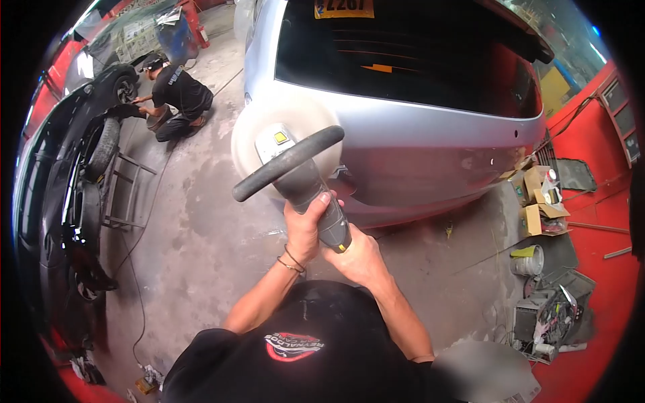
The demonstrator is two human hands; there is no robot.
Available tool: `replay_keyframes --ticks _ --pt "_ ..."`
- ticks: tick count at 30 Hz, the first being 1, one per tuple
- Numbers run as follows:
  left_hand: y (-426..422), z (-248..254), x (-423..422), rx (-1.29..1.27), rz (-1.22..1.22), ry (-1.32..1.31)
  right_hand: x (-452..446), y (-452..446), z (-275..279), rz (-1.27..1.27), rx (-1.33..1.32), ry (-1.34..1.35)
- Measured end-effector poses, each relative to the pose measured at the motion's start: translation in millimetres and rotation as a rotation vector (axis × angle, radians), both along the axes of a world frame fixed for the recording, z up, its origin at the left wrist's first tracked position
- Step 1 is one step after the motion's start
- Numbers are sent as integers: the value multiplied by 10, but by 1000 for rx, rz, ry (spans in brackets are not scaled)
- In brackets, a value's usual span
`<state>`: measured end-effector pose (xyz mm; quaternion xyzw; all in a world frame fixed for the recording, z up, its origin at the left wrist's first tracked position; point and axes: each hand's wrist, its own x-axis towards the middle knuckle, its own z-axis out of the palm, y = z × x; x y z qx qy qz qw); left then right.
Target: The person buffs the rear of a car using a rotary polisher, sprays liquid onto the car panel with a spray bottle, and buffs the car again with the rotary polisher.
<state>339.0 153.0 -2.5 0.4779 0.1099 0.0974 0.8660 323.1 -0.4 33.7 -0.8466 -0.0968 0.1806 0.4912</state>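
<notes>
Curling their fingers round the polisher [302, 178], the left hand [306, 227] and right hand [359, 257] grip it; car [410, 131] at 2 o'clock, crouching person [181, 93] at 10.

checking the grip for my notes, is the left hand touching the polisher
Touching: the head view shows the left hand gripping the polisher, its thumb lying across it.
</notes>
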Motion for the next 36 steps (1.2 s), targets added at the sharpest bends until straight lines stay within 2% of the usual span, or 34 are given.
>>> replay_keyframes --ticks 4,5,10,12,16,17,24,29,33,36 --pt "-73 160 15 3 -93 -8 -127 -122 117 -54 -33 -50" --pt "-178 206 30 12 -119 -12 -174 -214 40 -91 -55 -135" --pt "-821 469 110 134 -246 -135 -437 -785 155 -339 50 41" --pt "-1129 424 171 56 -313 -187 -515 -993 281 -450 74 156" --pt "-1566 415 322 -327 -510 -138 -571 -1193 479 -572 177 164" --pt "-1613 437 320 -321 -487 -152 -590 -1234 485 -588 189 179" --pt "-1325 671 165 -215 -297 -132 -628 -1017 812 -480 242 296" --pt "-609 839 162 -296 -287 -93 -399 -500 951 -339 130 276" --pt "-153 817 195 -340 -123 -150 -206 -86 965 -224 59 251" --pt "87 732 285 -406 -118 -210 -61 231 1073 -159 -64 171"
